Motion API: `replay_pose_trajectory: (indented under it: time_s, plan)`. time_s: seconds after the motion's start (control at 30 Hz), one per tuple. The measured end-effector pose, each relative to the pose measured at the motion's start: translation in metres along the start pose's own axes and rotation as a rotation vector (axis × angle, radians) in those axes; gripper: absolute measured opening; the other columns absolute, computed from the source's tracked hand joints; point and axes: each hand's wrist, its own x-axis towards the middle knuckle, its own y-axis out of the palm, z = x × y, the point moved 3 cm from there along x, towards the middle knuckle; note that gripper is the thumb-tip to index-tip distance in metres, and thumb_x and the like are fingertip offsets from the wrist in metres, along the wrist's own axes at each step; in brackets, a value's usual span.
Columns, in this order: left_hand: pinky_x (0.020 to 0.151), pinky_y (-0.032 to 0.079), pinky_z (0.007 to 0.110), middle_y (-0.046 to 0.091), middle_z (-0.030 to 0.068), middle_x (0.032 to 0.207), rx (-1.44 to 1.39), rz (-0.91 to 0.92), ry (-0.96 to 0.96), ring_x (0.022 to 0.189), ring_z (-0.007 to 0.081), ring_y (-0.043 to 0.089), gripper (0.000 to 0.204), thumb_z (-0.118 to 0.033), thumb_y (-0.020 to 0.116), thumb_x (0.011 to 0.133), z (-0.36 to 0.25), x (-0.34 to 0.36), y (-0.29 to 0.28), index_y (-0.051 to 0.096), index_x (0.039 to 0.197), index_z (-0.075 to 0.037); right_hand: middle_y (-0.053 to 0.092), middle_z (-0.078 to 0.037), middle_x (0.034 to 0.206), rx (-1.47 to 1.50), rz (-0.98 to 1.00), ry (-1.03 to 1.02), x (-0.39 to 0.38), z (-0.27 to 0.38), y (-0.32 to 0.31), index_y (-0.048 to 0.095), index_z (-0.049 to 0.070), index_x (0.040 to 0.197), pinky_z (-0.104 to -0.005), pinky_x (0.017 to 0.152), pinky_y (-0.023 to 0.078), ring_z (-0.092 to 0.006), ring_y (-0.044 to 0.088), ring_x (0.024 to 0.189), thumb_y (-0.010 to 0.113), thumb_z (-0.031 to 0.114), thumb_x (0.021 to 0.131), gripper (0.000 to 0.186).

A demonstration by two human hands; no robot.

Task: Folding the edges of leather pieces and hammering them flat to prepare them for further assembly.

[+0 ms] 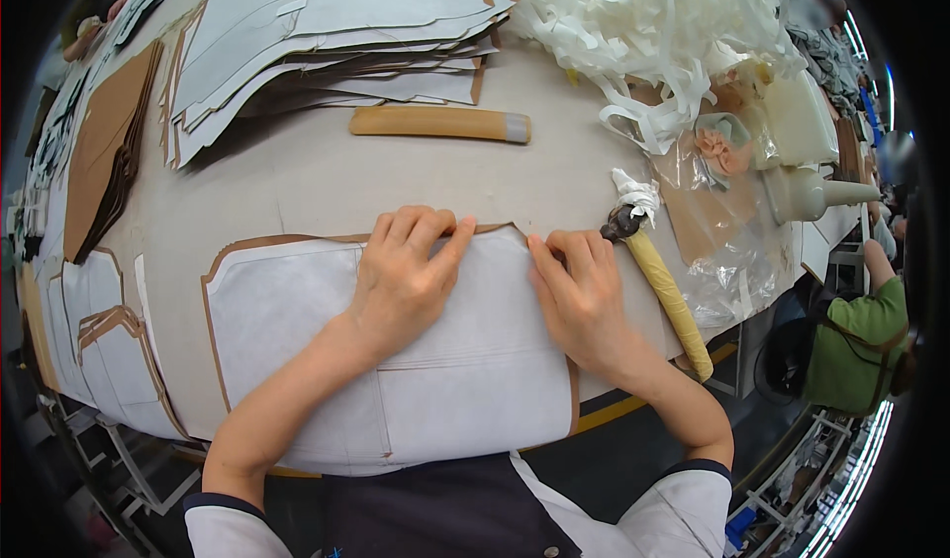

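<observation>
A large white panel (475, 400) with a narrow brown border lies before me, its lower edge against my body. Along its far edge the brown border is partly raised between my hands. My left hand (408, 276) rests on the panel, fingers bent over that edge and thumb close to the raised strip. At the far right corner, my right hand (584, 296) pinches the edge between thumb and curled fingers. Just right of it lies a hammer (671, 306) with a yellow-wrapped handle and a dark head, white material bunched at its top.
A yellow-brown bar (440, 125) with a grey end lies beyond the panel. Behind it rises a stack of white panels (366, 4). Brown pieces (111, 142) lie at left. White strips (653, 24), clear plastic (732, 271) and a squeeze bottle (797, 194) crowd the right. A person in green (856, 345) sits beyond.
</observation>
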Motion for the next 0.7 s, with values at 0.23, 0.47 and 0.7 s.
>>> replay_pose_trajectory:
  time_s: [0.23,0.47,0.7]
  plan:
    - [0.089,0.048,0.043,0.064,0.0090,0.113,-0.001,-0.003,0.001,0.104,0.0285,0.062,0.051,0.003,0.073,0.073,-0.012,-0.013,-0.005,0.072,0.123,0.001,0.060,-0.015,0.117,-0.269,-0.128,0.345,-0.051,-0.045,-0.048,0.069,0.001,0.130,-0.0454,0.090,0.047,-0.0340,0.059,0.106,0.080,0.007,0.087,0.044]
    - [0.095,0.044,0.044,0.063,0.0110,0.115,-0.094,0.042,-0.067,0.109,0.0297,0.059,0.055,0.010,0.064,0.070,-0.012,-0.005,-0.006,0.070,0.125,0.002,0.060,-0.017,0.123,-0.567,-0.125,0.180,-0.011,-0.061,-0.042,0.068,-0.003,0.126,-0.0483,0.094,0.048,-0.0371,0.061,0.109,0.079,0.006,0.086,0.043]
    - [0.096,0.044,0.044,0.062,0.0121,0.116,-0.058,0.070,-0.040,0.109,0.0303,0.059,0.058,0.009,0.062,0.069,-0.014,-0.002,-0.003,0.070,0.126,0.002,0.063,-0.016,0.123,0.041,-0.029,-0.257,0.140,-0.058,0.042,0.067,0.004,0.121,-0.0478,0.100,0.047,-0.0352,0.059,0.117,0.080,0.022,0.089,0.039]
